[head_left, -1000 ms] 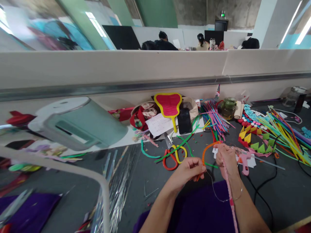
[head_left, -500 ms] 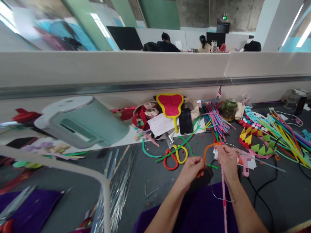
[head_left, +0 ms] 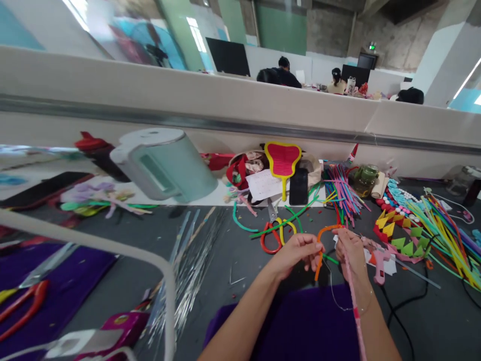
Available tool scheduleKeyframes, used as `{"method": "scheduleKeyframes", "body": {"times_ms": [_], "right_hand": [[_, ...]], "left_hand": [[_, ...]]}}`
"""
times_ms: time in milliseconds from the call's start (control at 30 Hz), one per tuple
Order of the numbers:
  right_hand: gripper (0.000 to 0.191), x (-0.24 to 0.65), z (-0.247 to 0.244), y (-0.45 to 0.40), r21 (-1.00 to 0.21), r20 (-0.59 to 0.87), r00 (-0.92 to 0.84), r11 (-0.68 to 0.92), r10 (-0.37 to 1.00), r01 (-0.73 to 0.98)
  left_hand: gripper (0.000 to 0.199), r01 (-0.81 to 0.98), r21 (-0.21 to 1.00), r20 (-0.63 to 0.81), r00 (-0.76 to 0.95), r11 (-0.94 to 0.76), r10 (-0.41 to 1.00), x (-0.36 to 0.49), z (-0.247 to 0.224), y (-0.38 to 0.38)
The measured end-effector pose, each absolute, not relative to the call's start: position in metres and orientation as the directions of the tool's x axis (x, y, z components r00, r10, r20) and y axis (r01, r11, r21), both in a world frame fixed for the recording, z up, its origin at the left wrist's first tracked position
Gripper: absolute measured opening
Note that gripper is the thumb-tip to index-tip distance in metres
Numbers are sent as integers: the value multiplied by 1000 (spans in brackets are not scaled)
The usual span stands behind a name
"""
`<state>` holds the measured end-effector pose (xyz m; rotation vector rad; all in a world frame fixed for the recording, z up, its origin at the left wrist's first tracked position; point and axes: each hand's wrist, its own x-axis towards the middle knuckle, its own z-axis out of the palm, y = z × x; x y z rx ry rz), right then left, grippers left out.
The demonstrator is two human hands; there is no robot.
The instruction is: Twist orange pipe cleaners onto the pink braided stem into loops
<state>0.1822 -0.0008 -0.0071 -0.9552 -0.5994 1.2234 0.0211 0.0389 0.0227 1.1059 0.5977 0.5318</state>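
An orange pipe cleaner (head_left: 318, 272) bends in an arc between my two hands. My left hand (head_left: 298, 253) pinches it with thumb and forefinger, and its loose end hangs below those fingers. My right hand (head_left: 353, 250) is closed around the other end of the orange piece, together with a long pink pipe-cleaner-covered strip (head_left: 353, 296). That strip runs down past the wrist, with a darker pink band (head_left: 356, 313) on it. A thin wire loops beneath my right hand. Just right of it lies a pink glue gun (head_left: 381, 263) on white paper.
Scissors (head_left: 271, 238) and green pipe cleaners lie beyond my left hand. Bundled pipe cleaners (head_left: 343, 190), a glass jar (head_left: 364, 179) and a spiky yellow-green band (head_left: 404, 235) stand farther back. A kettle (head_left: 169, 165) is at left; black cables run at right.
My left hand has shifted its hold on the orange pipe cleaner, and the end now hangs free below the fingers. The camera view has turned left and tilted.
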Motion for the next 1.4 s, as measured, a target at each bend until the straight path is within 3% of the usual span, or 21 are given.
{"method": "scheduleKeyframes", "body": {"times_ms": [133, 267, 433, 567, 700, 800, 1200, 1300, 1400], "right_hand": [[45, 176, 4, -5, -797, -83, 146, 23, 986, -604], [30, 163, 7, -8, -810, -53, 178, 62, 983, -583], [29, 147, 4, -10, -933, 90, 203, 154, 975, -325], [29, 150, 5, -12, -960, 197, 335, 251, 921, -124], [18, 162, 5, -11, -952, 272, 456, 306, 848, -2], [13, 170, 5, -11, -949, 280, 461, 316, 842, 0], [21, 181, 23, -18, -948, 282, 105, 260, 954, 186], [18, 182, 15, -14, -959, 253, 134, 230, 958, 167], [17, 182, 3, -8, -984, 178, 239, 174, 955, 39]], "left_hand": [[28, -184, 918, -120, 716, 352, 687, 19, 24, 40], [26, -345, 888, -48, 587, 303, 808, 19, 25, 43], [28, -506, 826, -22, 411, 248, 911, 23, 22, 44], [30, -553, 802, -30, 343, 227, 939, 33, 19, 38], [29, -523, 822, -19, 371, 226, 928, 41, 17, 30], [28, -497, 825, -34, 430, 268, 902, 40, 16, 31], [21, -142, 895, -192, 734, 423, 652, 12, 16, 48], [22, -92, 911, -222, 712, 402, 666, 17, 15, 46], [24, -170, 904, -199, 644, 391, 739, 27, 12, 42]]}}
